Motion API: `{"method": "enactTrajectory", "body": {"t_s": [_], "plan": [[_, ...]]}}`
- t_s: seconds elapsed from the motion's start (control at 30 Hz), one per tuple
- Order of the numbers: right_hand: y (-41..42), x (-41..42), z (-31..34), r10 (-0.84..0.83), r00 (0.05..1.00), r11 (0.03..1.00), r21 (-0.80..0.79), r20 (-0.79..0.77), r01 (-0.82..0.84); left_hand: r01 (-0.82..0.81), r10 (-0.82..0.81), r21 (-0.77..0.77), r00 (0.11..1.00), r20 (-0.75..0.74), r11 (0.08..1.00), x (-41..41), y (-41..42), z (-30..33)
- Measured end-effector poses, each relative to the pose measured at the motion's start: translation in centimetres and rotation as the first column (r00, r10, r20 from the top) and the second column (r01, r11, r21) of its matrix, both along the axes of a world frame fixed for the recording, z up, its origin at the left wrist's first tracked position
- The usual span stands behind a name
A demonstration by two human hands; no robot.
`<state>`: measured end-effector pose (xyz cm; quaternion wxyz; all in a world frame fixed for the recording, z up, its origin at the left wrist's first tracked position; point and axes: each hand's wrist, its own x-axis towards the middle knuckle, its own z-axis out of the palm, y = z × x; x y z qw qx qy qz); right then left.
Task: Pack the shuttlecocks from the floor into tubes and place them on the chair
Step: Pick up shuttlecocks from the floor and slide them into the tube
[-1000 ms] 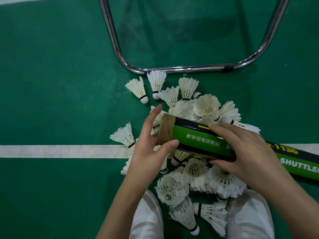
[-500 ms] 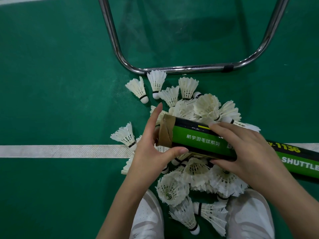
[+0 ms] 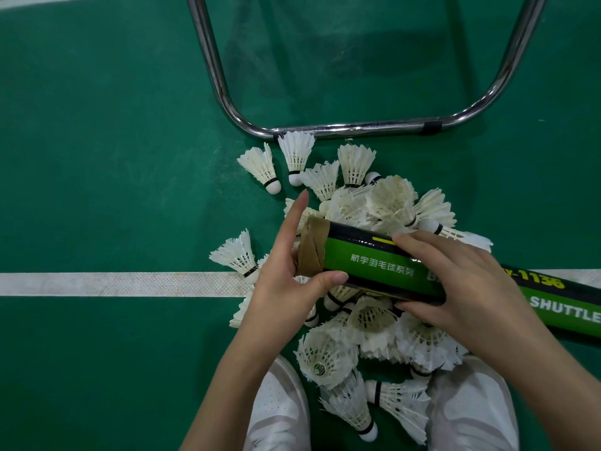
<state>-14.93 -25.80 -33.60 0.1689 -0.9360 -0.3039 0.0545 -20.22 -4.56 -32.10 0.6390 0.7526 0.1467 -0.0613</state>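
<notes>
A long green and black shuttlecock tube (image 3: 374, 266) lies nearly level over a heap of white feather shuttlecocks (image 3: 367, 206) on the green floor. Its left end is wrapped in brown tape. My right hand (image 3: 455, 281) grips the tube around its middle. My left hand (image 3: 286, 271) covers the taped end, palm against the opening, thumb under the tube, forefinger stretched up. Whether anything is inside the tube is hidden. Only the chair's chrome leg frame (image 3: 351, 128) shows, just beyond the heap.
A white court line (image 3: 113, 284) crosses the floor from the left, under the heap. My two white shoes (image 3: 279, 415) stand at the bottom edge, with several shuttlecocks (image 3: 351, 402) between them. Loose shuttlecocks (image 3: 260, 167) lie near the chair frame.
My left thumb has slid along under the tube's taped end and the palm has pressed closer to the opening. The tube and right hand have barely moved.
</notes>
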Motion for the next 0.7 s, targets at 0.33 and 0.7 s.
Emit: {"method": "enactTrajectory", "body": {"t_s": [0.33, 0.7], "plan": [[0.0, 0.0, 0.2, 0.017, 1.000, 1.000, 0.004, 0.005, -0.017, 0.036, -0.035, -0.029, 0.999, 0.016, 0.999, -0.1, 0.1, -0.3], [-0.3, 0.1, 0.2, -0.020, 1.000, 1.000, 0.002, 0.009, 0.020, -0.023, 0.029, 0.138, 0.999, -0.042, 0.990, -0.6, 2.3, -0.3]]}}
